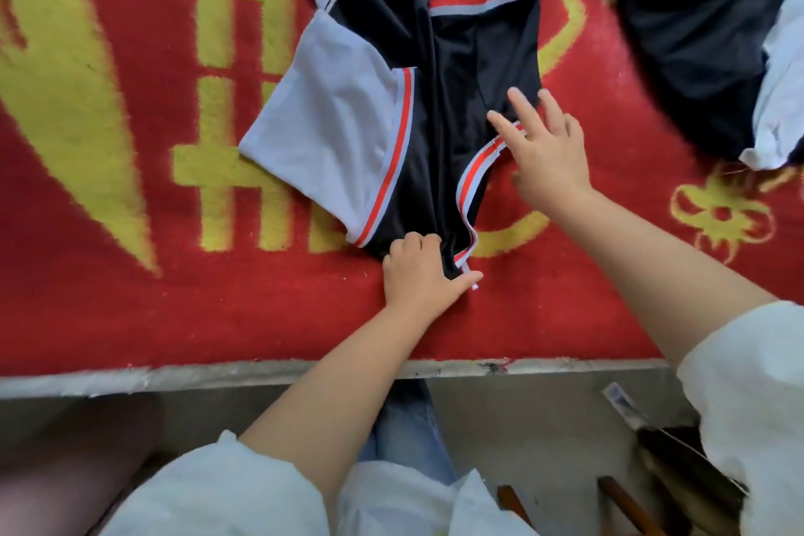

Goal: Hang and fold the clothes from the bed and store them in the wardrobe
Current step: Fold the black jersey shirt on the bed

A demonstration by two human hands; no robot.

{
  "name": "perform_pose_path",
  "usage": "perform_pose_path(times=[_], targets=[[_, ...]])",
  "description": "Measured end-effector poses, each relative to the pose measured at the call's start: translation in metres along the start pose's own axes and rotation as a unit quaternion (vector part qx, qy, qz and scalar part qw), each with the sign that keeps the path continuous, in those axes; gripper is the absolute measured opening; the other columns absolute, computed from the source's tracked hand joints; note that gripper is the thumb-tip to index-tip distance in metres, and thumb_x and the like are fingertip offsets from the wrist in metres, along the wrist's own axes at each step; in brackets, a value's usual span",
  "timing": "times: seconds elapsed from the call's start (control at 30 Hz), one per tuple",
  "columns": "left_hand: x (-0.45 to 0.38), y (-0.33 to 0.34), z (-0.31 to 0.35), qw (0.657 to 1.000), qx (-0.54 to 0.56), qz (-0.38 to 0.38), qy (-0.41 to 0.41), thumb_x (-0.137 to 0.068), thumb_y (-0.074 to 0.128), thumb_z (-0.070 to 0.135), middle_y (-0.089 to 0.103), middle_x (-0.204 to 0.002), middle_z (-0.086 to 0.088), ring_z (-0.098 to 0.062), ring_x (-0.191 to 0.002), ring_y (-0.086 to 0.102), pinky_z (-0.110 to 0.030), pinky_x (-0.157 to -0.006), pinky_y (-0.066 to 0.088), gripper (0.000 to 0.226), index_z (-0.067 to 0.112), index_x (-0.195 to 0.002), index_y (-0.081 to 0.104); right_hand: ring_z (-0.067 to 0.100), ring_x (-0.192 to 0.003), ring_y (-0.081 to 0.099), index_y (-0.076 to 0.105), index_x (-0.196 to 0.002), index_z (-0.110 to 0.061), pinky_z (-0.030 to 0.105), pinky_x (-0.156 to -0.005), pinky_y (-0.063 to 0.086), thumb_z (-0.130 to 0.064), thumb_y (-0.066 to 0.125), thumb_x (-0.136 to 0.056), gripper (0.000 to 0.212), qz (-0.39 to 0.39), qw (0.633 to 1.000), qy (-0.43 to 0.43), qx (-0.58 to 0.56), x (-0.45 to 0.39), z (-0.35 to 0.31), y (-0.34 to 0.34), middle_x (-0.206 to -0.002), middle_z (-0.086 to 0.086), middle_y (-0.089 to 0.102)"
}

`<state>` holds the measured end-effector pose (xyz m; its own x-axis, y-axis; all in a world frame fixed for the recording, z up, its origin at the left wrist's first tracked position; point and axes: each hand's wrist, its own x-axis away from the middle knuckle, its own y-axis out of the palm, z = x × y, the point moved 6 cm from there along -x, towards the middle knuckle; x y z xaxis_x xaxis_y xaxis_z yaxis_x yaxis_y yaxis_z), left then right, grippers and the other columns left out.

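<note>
**Flattening the jersey before the fold**

My left hand (417,270) is down at six o'clock, fingers curled into the near end of the navy jersey (461,70), pinching the dark cloth right at its bottom tip and pinning it against the red and yellow blanket (130,296). My right hand (544,148) sits at about three o'clock of that anchor point, fingers straight and spread, palm down, fingertips resting on the navy panel and the red and white striped trim (478,170).

The job here, as I judge it, is smoothing. I want the left pinch firm so the cloth doesn't creep, and the right palm sweeping flat and outward toward three o'clock, pushing that curled trim edge open instead of rolling it under. Light pressure, broad contact: this slippery-looking fabric will likely bunch if I drag with fingertips only.

The jersey lies lengthwise on the bed, its long axis running from six o'clock at my left hand up to twelve o'clock, where it leaves the frame. The near end tapers to a point toward me. A white panel (330,118) flares out toward nine o'clock, edged by its own stripe.

Another dark garment (696,26) waits at two o'clock, well apart. The wardrobe is not in view.
</note>
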<state>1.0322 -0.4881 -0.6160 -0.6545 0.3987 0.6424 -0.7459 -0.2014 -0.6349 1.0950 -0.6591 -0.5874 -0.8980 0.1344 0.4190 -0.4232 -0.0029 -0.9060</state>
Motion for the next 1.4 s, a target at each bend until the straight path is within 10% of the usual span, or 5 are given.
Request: perform_pose_path(times=[0.37,0.73,0.93,1.17,1.4], targets=[[-0.012,-0.019,-0.027,0.997,-0.043,0.011,-0.059,-0.086,0.042,-0.001,0.055,-0.112,-0.013,-0.032,-0.103,0.052,-0.033,-0.072,0.036,0.023,0.005,-0.107,0.049,0.033,-0.07,0.047,0.033,-0.06,-0.01,0.034,-0.057,0.027,-0.009,0.045,-0.086,0.029,-0.026,0.983,0.044,-0.179,-0.013,0.014,-0.016,-0.065,0.016,0.046],[0.101,-0.168,-0.143,0.937,0.074,0.201,-0.275,-0.079,0.048,-0.001,0.062,-0.103,-0.023,-0.039,-0.099,0.054,-0.033,-0.071,0.038,0.023,0.006,-0.096,0.062,0.035,-0.084,0.057,0.058,-0.093,-0.01,0.035,-0.065,0.035,-0.023,0.059,-0.085,0.015,-0.017,0.978,-0.11,-0.179,0.055,-0.067,-0.104,-0.082,0.014,0.063],[0.173,-0.3,-0.084,0.865,0.252,0.416,-0.123,-0.076,0.044,0.006,0.054,-0.082,-0.018,-0.028,-0.08,0.049,-0.031,-0.066,0.033,0.027,-0.001,-0.093,0.064,0.04,-0.094,0.057,0.062,-0.107,-0.002,0.039,-0.073,0.038,-0.024,0.029,-0.069,0.055,0.205,0.938,-0.016,-0.28,0.115,-0.073,-0.227,-0.1,0.026,0.064],[0.3,-0.347,-0.025,0.926,-0.103,0.353,0.091,-0.075,0.046,0.002,0.058,-0.085,-0.024,-0.038,-0.085,0.052,-0.032,-0.06,0.028,0.01,0.004,-0.077,0.055,0.015,-0.056,0.046,0.051,-0.085,0.01,0.031,-0.052,0.027,-0.014,0.03,-0.081,0.032,0.361,0.821,0.065,-0.438,0.247,-0.055,-0.329,-0.062,0.012,0.04],[0.415,-0.365,-0.016,0.825,0.278,0.457,0.182,-0.095,0.038,0.005,0.045,-0.07,-0.003,-0.008,-0.063,0.042,-0.014,-0.059,0.032,0.021,0.008,-0.085,0.056,0.039,-0.091,0.047,0.055,-0.084,0.01,0.034,-0.077,0.027,-0.026,0.025,-0.076,0.048,0.529,0.771,0.041,-0.353,0.38,-0.072,-0.396,-0.087,0.029,0.053]])
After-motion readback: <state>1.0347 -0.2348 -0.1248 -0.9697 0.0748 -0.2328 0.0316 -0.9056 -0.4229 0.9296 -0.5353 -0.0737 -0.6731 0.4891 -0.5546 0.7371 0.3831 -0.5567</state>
